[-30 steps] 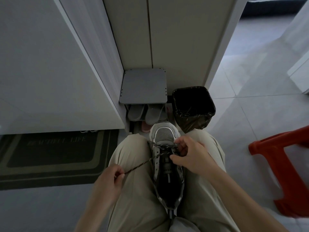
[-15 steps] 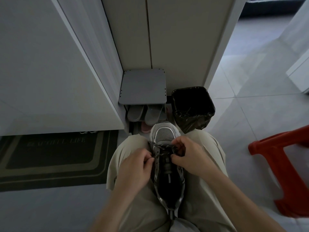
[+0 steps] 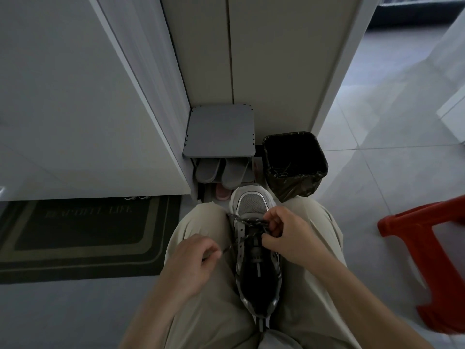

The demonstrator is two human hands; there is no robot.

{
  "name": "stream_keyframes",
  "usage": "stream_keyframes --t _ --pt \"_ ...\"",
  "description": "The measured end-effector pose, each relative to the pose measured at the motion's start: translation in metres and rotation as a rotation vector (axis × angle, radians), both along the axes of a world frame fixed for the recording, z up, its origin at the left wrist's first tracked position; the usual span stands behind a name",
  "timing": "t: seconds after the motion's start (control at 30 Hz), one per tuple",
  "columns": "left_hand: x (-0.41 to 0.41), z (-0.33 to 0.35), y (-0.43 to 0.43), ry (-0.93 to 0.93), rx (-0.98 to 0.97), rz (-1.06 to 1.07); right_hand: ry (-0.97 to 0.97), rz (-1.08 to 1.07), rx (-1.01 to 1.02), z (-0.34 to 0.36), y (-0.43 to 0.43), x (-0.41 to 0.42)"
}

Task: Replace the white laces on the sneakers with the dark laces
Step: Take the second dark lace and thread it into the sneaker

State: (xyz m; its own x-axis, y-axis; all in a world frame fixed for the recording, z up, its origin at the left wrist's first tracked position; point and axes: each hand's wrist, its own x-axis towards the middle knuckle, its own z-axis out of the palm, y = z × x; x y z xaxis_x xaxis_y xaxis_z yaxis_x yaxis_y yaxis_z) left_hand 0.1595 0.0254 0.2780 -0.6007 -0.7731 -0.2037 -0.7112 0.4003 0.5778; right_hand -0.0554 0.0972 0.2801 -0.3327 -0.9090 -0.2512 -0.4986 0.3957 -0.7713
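Observation:
A grey and black sneaker (image 3: 254, 280) lies between my knees, toe pointing away from me. A dark speckled lace (image 3: 247, 221) crosses its upper eyelets near the toe. My left hand (image 3: 193, 263) pinches a free end of that lace just left of the sneaker. My right hand (image 3: 284, 235) pinches the lace at the right eyelet row, fingers curled over the tongue. No white lace shows in this view.
A grey shoe rack (image 3: 220, 132) with slippers (image 3: 219, 172) under it stands ahead against the cabinet. A lined bin (image 3: 295, 165) is beside it. A dark doormat (image 3: 83, 235) lies left. A red plastic stool (image 3: 427, 260) stands right.
My left hand first moved in to the sneaker's left eyelets, then drew back left with the lace end. My right hand stayed on the right eyelets.

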Motion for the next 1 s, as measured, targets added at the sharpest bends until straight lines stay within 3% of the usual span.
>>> stream_keyframes --t 0.13,0.33,0.43,0.6,0.73,0.87,1.0 --pt "-0.026 0.005 -0.020 0.097 -0.209 0.044 0.065 0.037 0.047 0.007 -0.002 0.002" --pt "-0.063 -0.005 -0.033 -0.051 -0.274 -0.115 0.412 0.090 0.131 0.016 -0.004 0.009" --pt "-0.063 -0.008 -0.034 -0.026 -0.284 -0.146 0.382 0.079 0.209 0.019 -0.002 0.007" --pt "-0.053 0.004 -0.042 0.124 -0.158 0.012 0.300 0.075 0.173 0.023 0.001 0.005" --pt "-0.051 0.034 -0.046 0.170 -0.127 -0.047 0.235 0.062 0.128 0.024 0.001 0.005" --pt "-0.039 0.068 -0.065 0.368 -0.070 0.160 0.178 0.023 0.103 0.020 0.002 0.005" --pt "-0.018 0.077 -0.084 0.174 0.034 0.157 0.180 0.020 0.112 0.020 0.001 0.004"
